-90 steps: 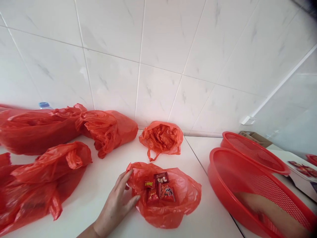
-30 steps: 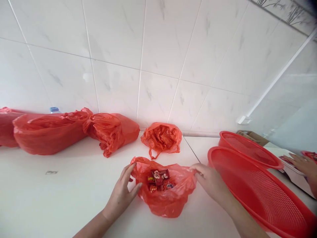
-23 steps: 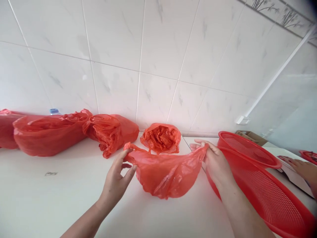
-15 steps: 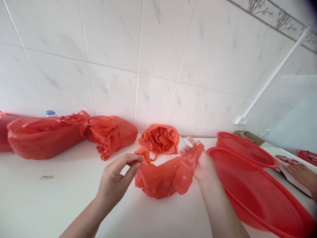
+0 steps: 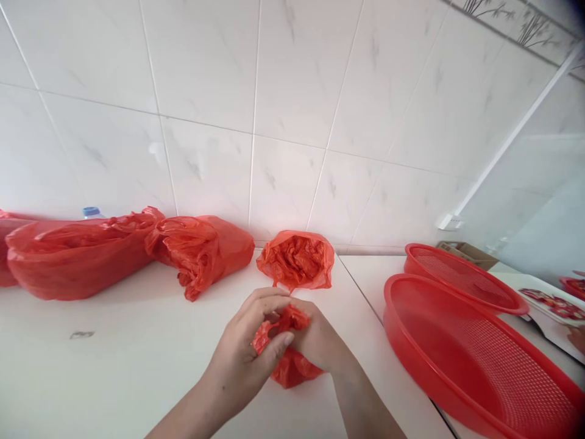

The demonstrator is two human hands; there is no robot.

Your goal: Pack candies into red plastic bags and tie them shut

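Note:
A red plastic bag (image 5: 295,369) is bunched up between my hands over the white table. My left hand (image 5: 253,350) curls round its crumpled top from the left, thumb in front and fingertips meeting my right hand. From the other side my right hand (image 5: 320,338) is closed on the bag, with its fingers partly hidden behind the plastic and the left hand. Just beyond them a second red plastic bag (image 5: 297,259) lies with its mouth facing me, crumpled red plastic inside.
Two red mesh baskets (image 5: 450,360) stand on the right. Filled red bags (image 5: 77,262) line the wall on the left, a blue-capped bottle (image 5: 91,212) behind them. A cardboard box (image 5: 466,253) sits at the back right. Another person's hand (image 5: 576,336) shows by a white tray (image 5: 551,292).
My hands have come together, and the bag that was stretched between them is now gathered into a small bunch. At the far right, the other person's hand has drawn back from the tray.

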